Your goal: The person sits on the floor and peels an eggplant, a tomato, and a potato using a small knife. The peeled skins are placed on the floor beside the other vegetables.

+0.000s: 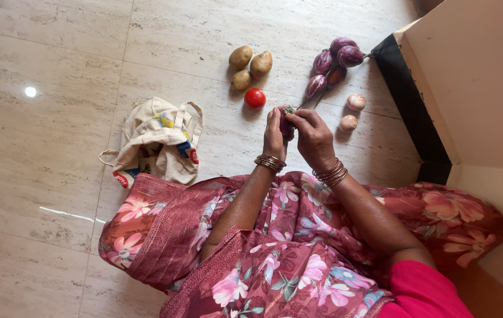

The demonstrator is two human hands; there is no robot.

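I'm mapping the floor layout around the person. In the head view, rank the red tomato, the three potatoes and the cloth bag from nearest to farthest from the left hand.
From the left hand:
1. Red tomato, just beyond the hand on the floor.
2. Potatoes, clustered farther out past the tomato.
3. Cloth bag, off to the left side beside the knee, farthest.

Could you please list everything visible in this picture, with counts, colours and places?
Potatoes: three, brown, on the floor at top centre.
Tomato: one, red, below the potatoes.
Eggplants: five loose, purple, right of the potatoes.
Onions: two, pinkish, below the eggplants.
Bag: one, cream cloth, on the floor at left.
Held eggplant: one, purple, between both hands.
Left hand: one, bangles at the wrist, on the held eggplant.
Right hand: one, bangles at the wrist, on the held eggplant.
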